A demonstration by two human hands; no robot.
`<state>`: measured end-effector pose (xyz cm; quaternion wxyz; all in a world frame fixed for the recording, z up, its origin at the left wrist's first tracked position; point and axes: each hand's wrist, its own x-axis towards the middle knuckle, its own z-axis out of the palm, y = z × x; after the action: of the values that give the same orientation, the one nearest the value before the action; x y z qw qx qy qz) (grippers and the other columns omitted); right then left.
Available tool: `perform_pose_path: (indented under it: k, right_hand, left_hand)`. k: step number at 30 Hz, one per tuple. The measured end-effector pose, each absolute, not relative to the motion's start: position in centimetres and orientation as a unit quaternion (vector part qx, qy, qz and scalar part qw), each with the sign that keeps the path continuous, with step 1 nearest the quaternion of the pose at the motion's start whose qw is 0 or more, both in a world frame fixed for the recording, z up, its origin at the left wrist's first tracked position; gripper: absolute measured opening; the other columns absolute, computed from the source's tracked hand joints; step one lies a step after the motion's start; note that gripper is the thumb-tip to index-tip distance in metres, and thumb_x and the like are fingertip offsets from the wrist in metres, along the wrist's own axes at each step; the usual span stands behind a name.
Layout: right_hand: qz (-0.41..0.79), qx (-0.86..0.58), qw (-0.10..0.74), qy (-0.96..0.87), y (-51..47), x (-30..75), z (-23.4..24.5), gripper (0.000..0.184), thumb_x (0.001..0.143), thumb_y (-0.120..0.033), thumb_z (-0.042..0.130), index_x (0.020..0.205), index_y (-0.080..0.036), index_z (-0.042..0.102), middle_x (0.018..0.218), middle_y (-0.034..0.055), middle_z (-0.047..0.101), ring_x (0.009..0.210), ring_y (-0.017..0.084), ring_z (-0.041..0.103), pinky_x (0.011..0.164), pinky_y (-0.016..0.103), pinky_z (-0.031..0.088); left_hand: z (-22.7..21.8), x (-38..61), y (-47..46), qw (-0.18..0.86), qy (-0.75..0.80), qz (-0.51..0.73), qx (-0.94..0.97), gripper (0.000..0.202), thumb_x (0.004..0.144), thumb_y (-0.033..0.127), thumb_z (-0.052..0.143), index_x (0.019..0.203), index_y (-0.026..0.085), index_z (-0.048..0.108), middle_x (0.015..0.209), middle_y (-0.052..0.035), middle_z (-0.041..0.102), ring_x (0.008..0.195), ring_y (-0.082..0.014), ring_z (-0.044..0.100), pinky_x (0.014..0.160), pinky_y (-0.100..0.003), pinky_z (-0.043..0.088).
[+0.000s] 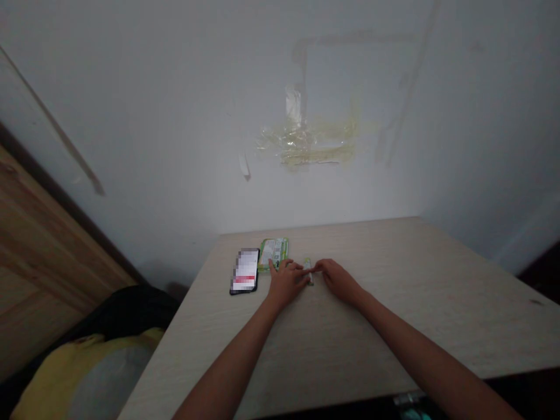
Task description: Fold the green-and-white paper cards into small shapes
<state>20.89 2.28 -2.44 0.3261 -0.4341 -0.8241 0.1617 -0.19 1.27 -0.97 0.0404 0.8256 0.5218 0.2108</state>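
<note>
A small, narrow green-and-white packet (308, 263) lies on the table between my hands; fingers cover part of it. My left hand (286, 282) rests palm down with its fingers spread, the fingertips on the packet's left side. Its thumb reaches toward a larger flat green-and-white pack (273, 252), though I cannot tell if it touches. From the right, my right hand (335, 276) has its fingers curled together, with the index fingertip against the small packet. Both hands' fingertips meet over it.
A phone (245, 271) with a lit screen lies left of the larger pack. The pale wooden table (394, 326) meets a wall (175, 116) with peeling tape (301, 140). Beside the table's left edge are a yellow-and-grey soft item (96, 373) and dark fabric (135, 309).
</note>
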Motion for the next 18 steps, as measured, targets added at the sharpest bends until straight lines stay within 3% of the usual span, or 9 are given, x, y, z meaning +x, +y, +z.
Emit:
perform_pose_path:
  k: [18]
  right_hand:
    - [0.074, -0.515, 0.249, -0.817, 2.2, 19.8, -1.5, 0.036, 0.088, -0.007, 0.041, 0.117, -0.020, 0.059, 0.117, 0.0097, 0.061, 0.112, 0.019, 0.053, 0.098, 0.032, 0.038]
  left_hand:
    - [-1.1, -0.2, 1.5, 0.038, 0.520, 0.216, 0.826, 0.024, 0.085, 0.045, 0.061, 0.107, 0.043, 0.068, 0.113, 0.0023, 0.068, 0.125, -0.0281, 0.042, 0.104, -0.076, -0.005]
